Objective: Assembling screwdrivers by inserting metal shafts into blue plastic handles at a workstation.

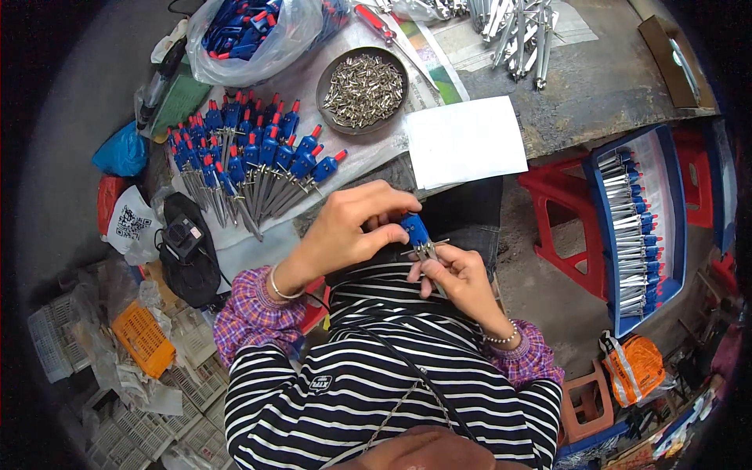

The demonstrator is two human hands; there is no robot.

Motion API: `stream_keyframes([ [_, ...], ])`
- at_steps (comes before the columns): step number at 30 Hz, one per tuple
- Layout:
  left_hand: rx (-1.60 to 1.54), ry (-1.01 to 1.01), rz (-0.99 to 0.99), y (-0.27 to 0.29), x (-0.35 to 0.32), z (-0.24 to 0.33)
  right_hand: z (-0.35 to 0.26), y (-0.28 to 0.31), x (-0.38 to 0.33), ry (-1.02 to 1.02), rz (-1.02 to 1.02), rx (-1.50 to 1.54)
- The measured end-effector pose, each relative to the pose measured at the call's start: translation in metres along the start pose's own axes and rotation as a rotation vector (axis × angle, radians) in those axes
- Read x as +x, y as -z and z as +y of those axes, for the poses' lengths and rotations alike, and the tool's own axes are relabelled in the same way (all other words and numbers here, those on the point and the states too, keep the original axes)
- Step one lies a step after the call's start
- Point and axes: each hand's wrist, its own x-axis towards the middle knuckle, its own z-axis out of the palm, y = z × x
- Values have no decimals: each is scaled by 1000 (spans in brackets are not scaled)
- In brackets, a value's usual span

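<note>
Above my lap I hold a small tool with a blue plastic head (415, 229) and thin metal legs. My left hand (352, 223) pinches the head near its top with thumb and fingers. My right hand (464, 283) grips the metal legs below; a thin crosspiece sticks out on both sides there. Many similar tools with blue heads and red tips (270, 149) lie fanned out on the table, left of my hands. Beyond them stands a round dark bowl (345, 128) full of small metal pins or screws (363, 86). A white sheet of paper (468, 142) lies at the table's near edge.
A clear plastic bag (301, 59) of blue and red parts sits at the far left. A red-handled screwdriver (376, 23) and metal strips (521, 39) lie farther back. On the right, a blue tray (612, 270) of similar tools rests by a red stool (568, 227).
</note>
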Motion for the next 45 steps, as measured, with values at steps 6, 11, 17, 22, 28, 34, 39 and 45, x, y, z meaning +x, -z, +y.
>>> stream_keyframes([
  [6, 287, -359, -317, 10, 3, -15, 0, 14, 0, -180, -132, 86],
  [11, 10, -363, -580, 9, 0, -25, -8, 25, 2, -342, -360, -15],
  [17, 29, -401, -582, 8, 0, -31, -2, 21, 0, -417, -395, 55],
  [22, 42, -424, -487, 6, -2, -37, -2, 21, 3, -377, -337, 39],
  [28, 54, -385, -535, 4, -2, -36, 6, 25, 3, -371, -357, -14],
  [34, 82, -374, -505, -7, -7, -30, 4, 15, 5, -231, -156, 11],
  [39, 45, -367, -424, -13, -9, -29, -12, 8, 10, -337, -168, -65],
  [45, 2, -310, -277, -26, -16, -35, -1, 10, 7, -443, -57, 110],
])
